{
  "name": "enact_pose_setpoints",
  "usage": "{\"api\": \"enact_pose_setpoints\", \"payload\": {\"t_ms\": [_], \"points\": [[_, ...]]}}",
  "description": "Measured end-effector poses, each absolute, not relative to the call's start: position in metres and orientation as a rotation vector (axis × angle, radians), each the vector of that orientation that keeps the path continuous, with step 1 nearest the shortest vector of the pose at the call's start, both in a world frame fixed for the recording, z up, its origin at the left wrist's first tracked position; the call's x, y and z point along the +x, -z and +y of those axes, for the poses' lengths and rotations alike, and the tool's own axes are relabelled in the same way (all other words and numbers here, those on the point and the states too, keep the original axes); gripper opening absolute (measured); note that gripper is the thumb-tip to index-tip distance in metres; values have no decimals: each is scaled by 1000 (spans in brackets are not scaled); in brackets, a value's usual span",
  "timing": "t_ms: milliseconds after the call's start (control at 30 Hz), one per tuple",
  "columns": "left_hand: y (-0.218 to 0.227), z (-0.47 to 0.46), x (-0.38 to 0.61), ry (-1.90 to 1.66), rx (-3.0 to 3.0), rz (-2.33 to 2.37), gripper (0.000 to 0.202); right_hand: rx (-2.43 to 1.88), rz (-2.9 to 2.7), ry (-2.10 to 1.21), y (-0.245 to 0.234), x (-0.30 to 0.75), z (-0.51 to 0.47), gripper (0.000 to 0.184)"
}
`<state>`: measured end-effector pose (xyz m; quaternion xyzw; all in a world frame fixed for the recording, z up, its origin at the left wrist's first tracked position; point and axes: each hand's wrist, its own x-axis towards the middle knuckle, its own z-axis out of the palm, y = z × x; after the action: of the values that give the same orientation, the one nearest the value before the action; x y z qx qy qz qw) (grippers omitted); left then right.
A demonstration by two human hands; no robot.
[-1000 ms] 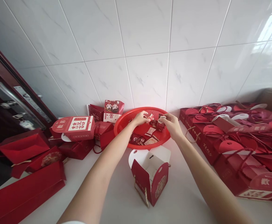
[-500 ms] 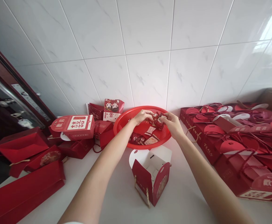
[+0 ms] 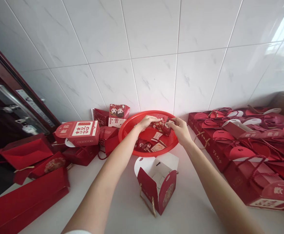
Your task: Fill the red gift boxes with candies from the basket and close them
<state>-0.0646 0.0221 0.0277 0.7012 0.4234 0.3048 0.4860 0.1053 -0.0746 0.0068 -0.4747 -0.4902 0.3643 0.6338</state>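
Both hands are over a red plastic basket [image 3: 122, 135] with a perforated wall. My left hand [image 3: 146, 123] is closed at the edge of a small red printed packet [image 3: 157, 124], its fingertips partly hidden. On the basket's right side, my right hand [image 3: 181, 130] pinches another small red packet [image 3: 166, 128] between thumb and fingers. Lower in the basket lie more red packets [image 3: 143, 145] and a pale packet [image 3: 158, 146]. In front of the basket stands a red gift box [image 3: 156, 185] with its flaps open, a white inside and rope handles; pale pieces show inside.
Rows of closed red gift boxes [image 3: 249, 156] with cord handles fill the right side. More red boxes [image 3: 83, 133] are piled at the left, near a door with a metal handle [image 3: 7, 94]. A tiled wall [image 3: 154, 78] rises behind the white tabletop [image 3: 122, 208].
My left fingers have straightened slightly and shifted a little along the packets. The right hand stays almost where it was. The open gift box has not moved.
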Motion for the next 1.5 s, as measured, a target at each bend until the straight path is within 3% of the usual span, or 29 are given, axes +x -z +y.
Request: {"api": "enact_pose_setpoints", "payload": {"t_ms": [100,300,1067,1167,1367,1500], "points": [[-20,33,-70,-722,1788,1238,17,-1077,-1112,-840,-7,105,-75,25],[-6,43,-82,-466,1959,1526,20,-1072,-1111,-827,-6,103,-72,23],[-1,41,-74,15,2181,1624,5,-1083,-1095,-855,-8,104,-73,22],[0,40,-72,11,2241,1608,14,-1079,-1092,-856,-7,104,-73,22],[3,31,-57,-127,2505,1460,54,-1011,-1009,-906,-8,104,-70,20],[2,20,-42,-82,2650,1327,50,-976,-849,-933,-8,105,-69,25]]}}
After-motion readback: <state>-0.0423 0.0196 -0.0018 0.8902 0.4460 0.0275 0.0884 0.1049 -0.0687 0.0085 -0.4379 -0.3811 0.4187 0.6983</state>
